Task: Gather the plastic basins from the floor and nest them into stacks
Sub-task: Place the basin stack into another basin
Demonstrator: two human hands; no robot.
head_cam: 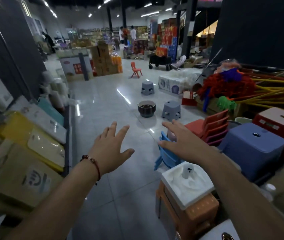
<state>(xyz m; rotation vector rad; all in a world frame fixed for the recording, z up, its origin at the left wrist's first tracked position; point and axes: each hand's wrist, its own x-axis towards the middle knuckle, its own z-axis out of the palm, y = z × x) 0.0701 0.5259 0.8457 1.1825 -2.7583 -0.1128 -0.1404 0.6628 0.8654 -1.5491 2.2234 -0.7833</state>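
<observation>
A dark round basin [146, 109], which looks like a nested stack with a pale rim, stands on the tiled floor ahead in the aisle. My left hand [111, 146] is stretched forward with fingers spread and holds nothing; a red bead bracelet is on its wrist. My right hand [182, 139] is also stretched out, fingers apart and empty, hovering over the back of a small blue chair [167, 155]. Both hands are well short of the basin.
Two grey stools [171, 110] [147, 87] stand near the basin, a red child's chair [135, 70] farther back. Stacked stools, red chairs [214, 127], a blue stool [252, 148] and mops line the right. Boxes and cutting boards [39, 135] line the left. People stand far off.
</observation>
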